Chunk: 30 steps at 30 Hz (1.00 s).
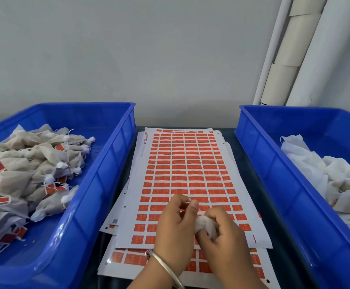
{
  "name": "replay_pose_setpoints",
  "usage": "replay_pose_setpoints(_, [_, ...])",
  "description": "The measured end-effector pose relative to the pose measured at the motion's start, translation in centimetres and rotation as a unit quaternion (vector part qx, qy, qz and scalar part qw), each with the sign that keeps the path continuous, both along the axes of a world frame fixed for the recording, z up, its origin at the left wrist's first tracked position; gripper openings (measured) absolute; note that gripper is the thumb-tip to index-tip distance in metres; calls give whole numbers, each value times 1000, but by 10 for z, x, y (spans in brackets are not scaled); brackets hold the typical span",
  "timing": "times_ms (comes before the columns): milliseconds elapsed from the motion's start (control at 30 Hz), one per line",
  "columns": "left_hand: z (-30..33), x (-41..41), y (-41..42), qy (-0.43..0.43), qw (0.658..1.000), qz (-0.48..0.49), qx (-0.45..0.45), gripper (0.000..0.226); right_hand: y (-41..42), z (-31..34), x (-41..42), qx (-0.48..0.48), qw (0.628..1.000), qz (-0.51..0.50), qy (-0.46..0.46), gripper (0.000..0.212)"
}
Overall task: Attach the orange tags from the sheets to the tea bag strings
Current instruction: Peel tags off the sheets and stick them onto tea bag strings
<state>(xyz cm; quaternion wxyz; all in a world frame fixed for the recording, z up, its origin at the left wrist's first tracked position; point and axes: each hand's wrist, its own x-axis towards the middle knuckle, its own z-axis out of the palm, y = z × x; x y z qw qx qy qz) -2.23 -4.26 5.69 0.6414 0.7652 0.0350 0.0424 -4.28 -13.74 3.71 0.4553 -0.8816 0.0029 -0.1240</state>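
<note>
Both hands bunched, right hand (222, 236) hides tea bag (206, 225), left hand (175, 224) pinch unclear

2 blue bins (111, 163) (259, 163) flank sheets (182, 163); open lane between

A single wide-angle head camera looks forward and down from just above the work surface, close over the stack of tag sheets (182, 174) at centre. A blue bin (99, 180) sits left, another blue bin (274, 174) right, the grey wall (149, 49) far. Both wrists enter from the near edge.
</note>
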Motion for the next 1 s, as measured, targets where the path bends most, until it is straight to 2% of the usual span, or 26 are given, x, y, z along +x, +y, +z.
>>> replay_pose_setpoints(67, [2,1,-1,74,994,10,-79,18,0,-1,-1,10,999,-27,-28,32])
replay_pose_setpoints(167, [3,2,0,159,967,-19,-196,20,-1,-5,-3,-21,996,-38,-78,34])
replay_pose_setpoints(333, [6,0,5,204,933,-52,-291,20,-2,-6,-1,-100,981,-44,-159,30])
replay_pose_setpoints(433, [5,3,7,215,921,-60,-319,16,-3,-1,0,-41,992,-35,-111,26])
replay_pose_setpoints(533, [5,3,9,177,931,-70,-310,8,-8,-1,2,13,999,-47,-18,28])
replay_pose_setpoints(667, [3,1,9,123,956,-118,-238,49,-12,4,8,68,994,-53,64,20])
replay_pose_setpoints(800, [0,3,5,64,987,-100,-113,58,-16,9,11,134,978,-7,161,6])
replay_pose_setpoints(867, [-2,4,5,32,992,-81,-90,53,-20,13,10,219,952,13,213,14])
replay_pose_setpoints(1000, [-6,7,3,-8,998,-40,-37,31,-24,19,9,411,864,41,288,15])
